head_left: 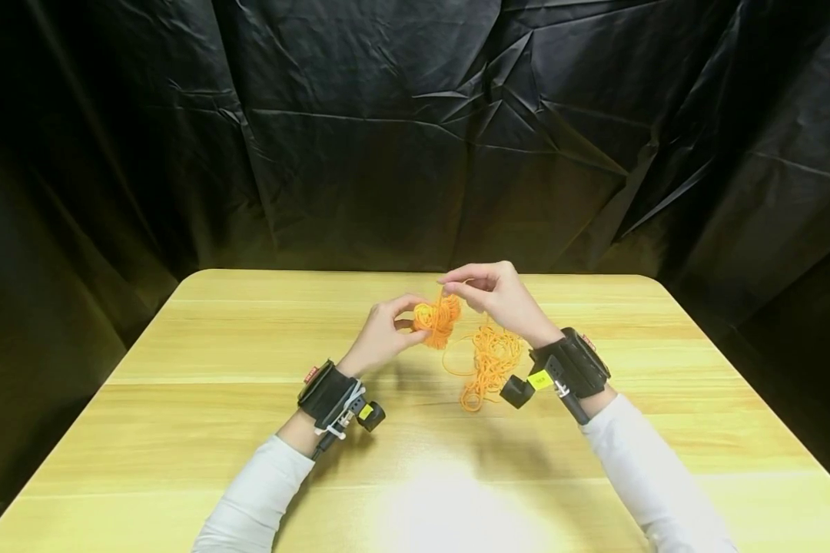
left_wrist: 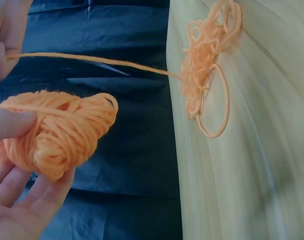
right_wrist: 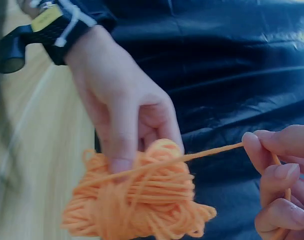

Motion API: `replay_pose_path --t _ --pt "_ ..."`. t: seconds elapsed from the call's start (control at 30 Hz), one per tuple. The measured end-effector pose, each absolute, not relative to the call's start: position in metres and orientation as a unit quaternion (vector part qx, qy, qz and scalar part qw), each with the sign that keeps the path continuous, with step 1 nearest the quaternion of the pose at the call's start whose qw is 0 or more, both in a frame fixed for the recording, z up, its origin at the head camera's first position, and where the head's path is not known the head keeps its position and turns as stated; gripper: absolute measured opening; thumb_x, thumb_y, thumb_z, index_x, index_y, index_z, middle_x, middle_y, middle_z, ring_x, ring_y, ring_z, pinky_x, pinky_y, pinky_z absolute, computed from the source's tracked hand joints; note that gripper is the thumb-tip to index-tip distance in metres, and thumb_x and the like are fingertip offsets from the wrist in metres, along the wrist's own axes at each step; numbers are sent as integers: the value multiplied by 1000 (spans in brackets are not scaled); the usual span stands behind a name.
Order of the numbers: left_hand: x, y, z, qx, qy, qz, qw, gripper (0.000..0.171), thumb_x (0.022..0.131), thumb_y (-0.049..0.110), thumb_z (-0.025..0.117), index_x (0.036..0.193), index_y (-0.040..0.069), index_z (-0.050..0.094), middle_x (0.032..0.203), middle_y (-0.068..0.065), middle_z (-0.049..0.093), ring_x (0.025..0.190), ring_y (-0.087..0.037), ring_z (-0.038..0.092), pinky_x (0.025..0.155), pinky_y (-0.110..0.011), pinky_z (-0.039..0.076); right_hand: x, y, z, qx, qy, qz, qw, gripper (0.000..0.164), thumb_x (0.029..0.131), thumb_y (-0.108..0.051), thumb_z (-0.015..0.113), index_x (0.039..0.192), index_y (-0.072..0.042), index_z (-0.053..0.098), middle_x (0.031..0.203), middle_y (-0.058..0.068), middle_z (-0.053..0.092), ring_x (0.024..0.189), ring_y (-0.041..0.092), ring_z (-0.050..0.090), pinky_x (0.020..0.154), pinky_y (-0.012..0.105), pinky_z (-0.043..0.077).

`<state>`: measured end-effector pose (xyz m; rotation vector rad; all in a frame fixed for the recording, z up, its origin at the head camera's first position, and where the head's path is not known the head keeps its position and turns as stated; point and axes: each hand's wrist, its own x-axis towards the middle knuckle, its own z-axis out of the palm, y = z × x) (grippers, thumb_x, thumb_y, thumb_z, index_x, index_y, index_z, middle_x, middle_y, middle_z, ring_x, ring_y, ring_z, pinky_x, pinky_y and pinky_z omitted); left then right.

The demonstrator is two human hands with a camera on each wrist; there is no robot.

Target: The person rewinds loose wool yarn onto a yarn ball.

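An orange ball of yarn [head_left: 437,321] is held above the table by my left hand [head_left: 382,334], thumb on one side and fingers on the other. In the left wrist view the wound yarn ball [left_wrist: 66,132] shows its coiled strands. My right hand [head_left: 494,298] pinches a single strand of yarn [right_wrist: 214,152] between thumb and forefinger, just right of the ball. The strand runs taut from the ball to those fingertips. From the right hand it drops to a loose tangle of yarn [head_left: 491,361] lying on the table.
The light wooden table [head_left: 180,430] reaches to a black sheet [head_left: 360,184] hanging behind it. Each wrist wears a black strap with a small camera, the left camera [head_left: 371,415] and the right camera [head_left: 517,391]. A bright glare lies on the near tabletop.
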<state>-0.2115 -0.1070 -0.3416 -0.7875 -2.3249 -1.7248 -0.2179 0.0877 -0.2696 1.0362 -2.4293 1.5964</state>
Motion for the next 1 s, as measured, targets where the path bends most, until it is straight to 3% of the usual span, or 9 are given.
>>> replay_pose_path --t 0.27,0.47,0.63,0.77,0.87,1.0 --pt "-211 -106 -344 -313 -776 -547 15 34 72 -8 67 103 -6 56 103 -18 58 94 -27 56 81 -34 50 -238 92 -280 284 -752 595 22 25 85 -13 60 104 3 62 78 -3 64 46 18 36 43 24 31" --pt "-208 -105 -341 -325 -774 -544 -9 34 72 -7 68 103 -6 56 102 -18 58 93 -25 57 80 -32 50 -250 96 -307 220 -760 611 -29 29 86 -15 58 109 3 60 81 0 62 49 13 37 45 21 31" --pt "-205 -105 -335 -314 -759 -571 -8 35 72 -9 66 104 -6 54 103 -20 58 94 -26 57 80 -30 50 -252 93 -334 183 -782 592 -63 26 88 -10 54 110 2 60 95 5 64 67 6 51 55 18 42" --pt "-204 -105 -330 -305 -747 -590 1 36 71 -11 66 105 -8 53 105 -21 56 94 -27 57 79 -27 50 -248 89 -350 163 -785 592 -82 26 80 7 47 102 9 59 80 3 61 64 8 52 57 21 45" --pt "-205 -105 -329 -301 -741 -600 18 35 71 -11 67 103 -8 54 104 -20 56 93 -25 57 78 -28 50 -242 84 -359 152 -799 576 -80 22 75 12 43 91 14 58 64 -2 52 54 10 42 54 21 41" --pt "-207 -106 -329 -292 -730 -616 49 34 70 -11 67 102 -8 54 103 -20 56 94 -24 55 80 -33 50 -229 77 -367 197 -821 532 -65 16 80 7 46 84 13 61 59 7 57 51 11 45 50 19 40"
